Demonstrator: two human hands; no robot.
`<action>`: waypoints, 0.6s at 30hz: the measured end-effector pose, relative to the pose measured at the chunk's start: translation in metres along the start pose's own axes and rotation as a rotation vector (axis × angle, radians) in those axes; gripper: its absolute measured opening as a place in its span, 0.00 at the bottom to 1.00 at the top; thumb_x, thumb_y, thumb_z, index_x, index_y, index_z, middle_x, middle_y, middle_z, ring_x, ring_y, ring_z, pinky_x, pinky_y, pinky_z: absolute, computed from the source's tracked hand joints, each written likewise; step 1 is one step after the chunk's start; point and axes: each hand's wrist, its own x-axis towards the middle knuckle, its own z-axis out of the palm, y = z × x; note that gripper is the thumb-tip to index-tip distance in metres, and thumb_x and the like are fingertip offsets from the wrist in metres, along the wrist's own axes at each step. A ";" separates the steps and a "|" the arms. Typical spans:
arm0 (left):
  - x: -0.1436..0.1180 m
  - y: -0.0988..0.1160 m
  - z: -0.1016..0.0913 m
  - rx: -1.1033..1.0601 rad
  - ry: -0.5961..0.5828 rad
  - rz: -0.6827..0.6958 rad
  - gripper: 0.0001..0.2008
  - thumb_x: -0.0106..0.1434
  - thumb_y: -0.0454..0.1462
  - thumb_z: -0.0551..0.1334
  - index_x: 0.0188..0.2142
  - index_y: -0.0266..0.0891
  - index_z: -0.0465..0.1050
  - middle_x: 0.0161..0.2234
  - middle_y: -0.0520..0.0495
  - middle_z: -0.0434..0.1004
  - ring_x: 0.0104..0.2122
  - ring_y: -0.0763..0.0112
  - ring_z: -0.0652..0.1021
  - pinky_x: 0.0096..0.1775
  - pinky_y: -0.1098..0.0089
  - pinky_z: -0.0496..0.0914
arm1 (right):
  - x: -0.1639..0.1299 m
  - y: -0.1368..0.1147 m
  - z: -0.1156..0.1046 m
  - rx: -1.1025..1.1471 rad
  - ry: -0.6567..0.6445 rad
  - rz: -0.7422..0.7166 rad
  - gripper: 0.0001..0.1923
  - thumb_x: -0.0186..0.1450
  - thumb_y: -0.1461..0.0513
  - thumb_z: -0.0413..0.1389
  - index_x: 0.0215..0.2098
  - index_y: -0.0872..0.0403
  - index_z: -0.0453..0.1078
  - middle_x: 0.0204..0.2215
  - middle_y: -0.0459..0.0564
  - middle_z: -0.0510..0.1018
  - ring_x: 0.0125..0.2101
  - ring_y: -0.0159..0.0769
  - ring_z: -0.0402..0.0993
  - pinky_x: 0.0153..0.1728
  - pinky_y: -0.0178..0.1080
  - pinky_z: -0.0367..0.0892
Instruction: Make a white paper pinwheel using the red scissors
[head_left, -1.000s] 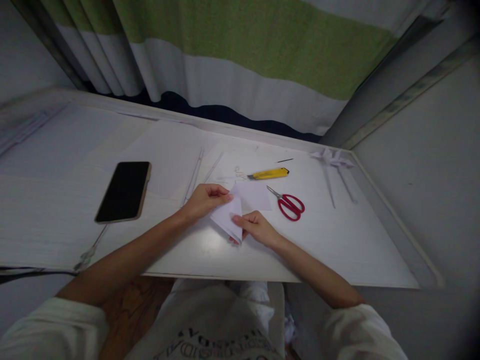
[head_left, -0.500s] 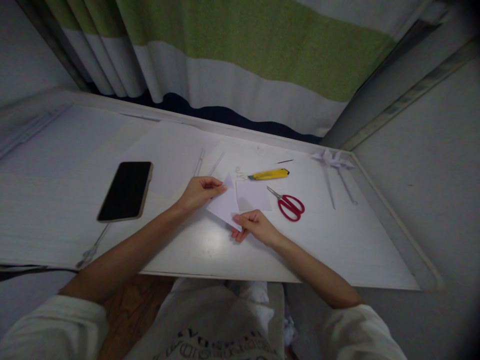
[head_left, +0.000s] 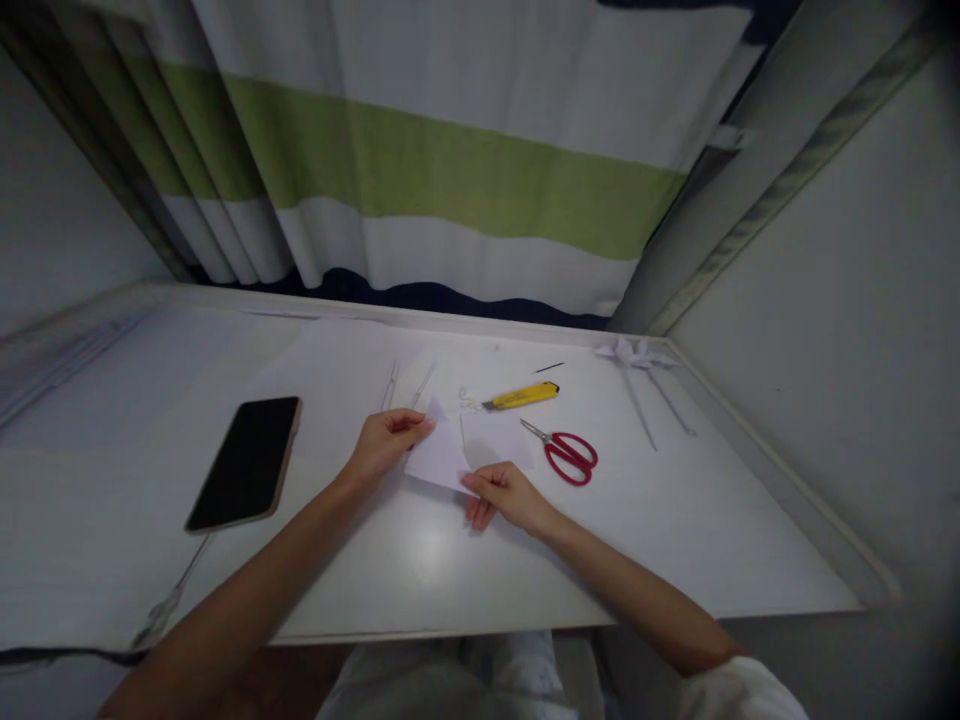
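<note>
A folded white paper triangle (head_left: 439, 458) is held just above the white desk (head_left: 675, 540) between both hands. My left hand (head_left: 384, 445) pinches its upper left edge with thumb and fingers. My right hand (head_left: 504, 494) grips its lower right corner. A second white paper square (head_left: 496, 437) lies flat on the desk just behind my right hand.
Red-handled scissors (head_left: 566, 452) lie right of the papers, with a yellow utility knife (head_left: 520, 396) behind them. A black phone (head_left: 247, 462) rests at the left. Paper pinwheels (head_left: 640, 367) lie at the back right. Thin rods (head_left: 391, 384) lie behind my left hand. A striped curtain (head_left: 420, 170) hangs behind.
The paper went from a bent, half-folded shape to a flat triangle stretched between both hands. The camera tilted up, so the desk and hands sit lower in the picture.
</note>
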 end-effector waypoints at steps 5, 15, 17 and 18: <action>-0.001 0.009 -0.005 -0.005 0.025 0.024 0.13 0.39 0.40 0.68 0.22 0.32 0.72 0.19 0.50 0.72 0.19 0.76 0.69 0.23 0.76 0.62 | 0.005 -0.005 -0.001 -0.019 0.001 -0.046 0.27 0.46 0.42 0.53 0.17 0.60 0.63 0.10 0.43 0.69 0.10 0.25 0.65 0.13 0.29 0.60; -0.003 0.017 -0.012 -0.037 0.037 0.016 0.15 0.37 0.41 0.69 0.23 0.33 0.72 0.21 0.49 0.73 0.22 0.72 0.72 0.26 0.74 0.66 | 0.007 -0.006 -0.008 -0.057 -0.003 -0.101 0.22 0.54 0.47 0.51 0.19 0.60 0.63 0.11 0.41 0.68 0.10 0.23 0.63 0.12 0.28 0.58; 0.002 0.017 -0.018 -0.057 0.083 0.021 0.15 0.38 0.41 0.69 0.24 0.33 0.71 0.21 0.50 0.72 0.21 0.74 0.71 0.25 0.75 0.65 | 0.008 0.000 -0.012 -0.061 -0.007 -0.085 0.19 0.59 0.53 0.49 0.22 0.60 0.64 0.14 0.41 0.68 0.12 0.23 0.63 0.14 0.28 0.61; 0.004 0.017 -0.021 -0.069 0.115 0.025 0.15 0.38 0.41 0.68 0.25 0.34 0.70 0.21 0.51 0.72 0.21 0.75 0.70 0.24 0.76 0.64 | 0.009 0.003 -0.014 -0.061 -0.005 -0.080 0.16 0.61 0.55 0.48 0.25 0.60 0.65 0.17 0.41 0.69 0.14 0.22 0.64 0.16 0.29 0.62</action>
